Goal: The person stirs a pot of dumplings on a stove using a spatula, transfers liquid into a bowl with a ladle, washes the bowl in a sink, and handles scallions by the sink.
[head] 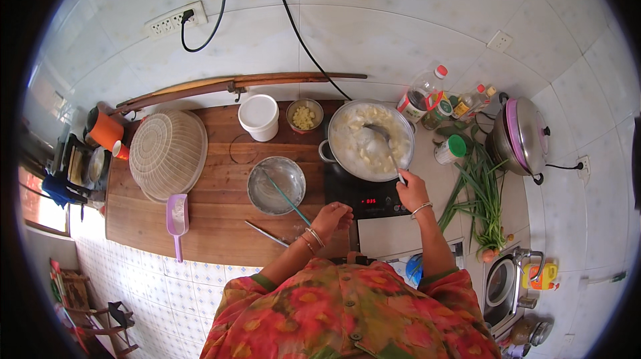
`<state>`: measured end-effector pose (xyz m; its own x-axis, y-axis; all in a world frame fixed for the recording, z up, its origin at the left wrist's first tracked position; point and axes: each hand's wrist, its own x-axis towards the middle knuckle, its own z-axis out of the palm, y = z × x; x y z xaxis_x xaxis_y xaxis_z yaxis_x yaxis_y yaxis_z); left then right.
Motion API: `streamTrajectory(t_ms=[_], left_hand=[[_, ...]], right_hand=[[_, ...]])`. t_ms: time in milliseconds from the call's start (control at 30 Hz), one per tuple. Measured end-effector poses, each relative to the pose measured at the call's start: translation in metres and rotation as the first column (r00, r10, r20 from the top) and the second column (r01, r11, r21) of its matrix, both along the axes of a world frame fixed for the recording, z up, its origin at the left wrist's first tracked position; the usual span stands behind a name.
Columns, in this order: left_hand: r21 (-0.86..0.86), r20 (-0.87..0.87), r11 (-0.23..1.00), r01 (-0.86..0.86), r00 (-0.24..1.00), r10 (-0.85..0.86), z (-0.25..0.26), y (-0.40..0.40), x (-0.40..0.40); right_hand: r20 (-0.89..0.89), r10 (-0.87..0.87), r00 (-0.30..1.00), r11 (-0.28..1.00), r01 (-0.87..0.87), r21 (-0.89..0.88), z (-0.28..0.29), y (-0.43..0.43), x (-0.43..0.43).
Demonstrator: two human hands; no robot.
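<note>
My right hand (pixel 413 190) grips the handle of a metal ladle (pixel 379 131), whose bowl sits in a wide pot (pixel 324 151) of foamy, whitish liquid with pale pieces in it. The pot stands on a black induction cooker (pixel 345 193) with a lit red display. Near the cooker's front left corner, my left hand (pixel 334 217) is loosely curled, with nothing visible in it. A metal bowl (pixel 253 193) with whitish residue is just beyond it. From this bowl a green stick (pixel 286 199) slants out and passes behind my left wrist.
Left on the wooden counter (pixel 220 229) are an upturned woven basket (pixel 160 153), a purple scoop (pixel 177 216) of white powder and a thin rod (pixel 265 233). A white tub (pixel 259 117) and a small bowl of yellow pieces (pixel 303 117) stand behind. Bottles (pixel 418 96), green onions (pixel 481 198) and a lidded pot (pixel 518 133) are right.
</note>
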<state>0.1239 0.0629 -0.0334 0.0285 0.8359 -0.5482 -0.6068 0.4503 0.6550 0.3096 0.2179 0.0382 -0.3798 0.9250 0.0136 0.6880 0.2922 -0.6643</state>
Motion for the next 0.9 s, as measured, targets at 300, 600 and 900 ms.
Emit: streamTrajectory(t_ms=[300,600,900], left_hand=[[-0.01,-0.007,1.0,0.009,1.0,-0.009,0.002,0.005,0.002],[-0.007,-0.013,1.0,0.007,1.0,-0.007,0.0,0.004,-0.002],[-0.025,-0.001,0.999,0.022,1.0,-0.022,-0.001,0.006,0.004]], right_hand=[[-0.019,-0.045,0.999,0.996,0.046,0.072,0.017,0.038,0.027],[-0.164,-0.281,0.946,0.895,0.197,-0.399,-0.029,0.034,0.011],[-0.308,-0.372,0.876,0.809,0.143,-0.57,-0.023,-0.02,0.0]])
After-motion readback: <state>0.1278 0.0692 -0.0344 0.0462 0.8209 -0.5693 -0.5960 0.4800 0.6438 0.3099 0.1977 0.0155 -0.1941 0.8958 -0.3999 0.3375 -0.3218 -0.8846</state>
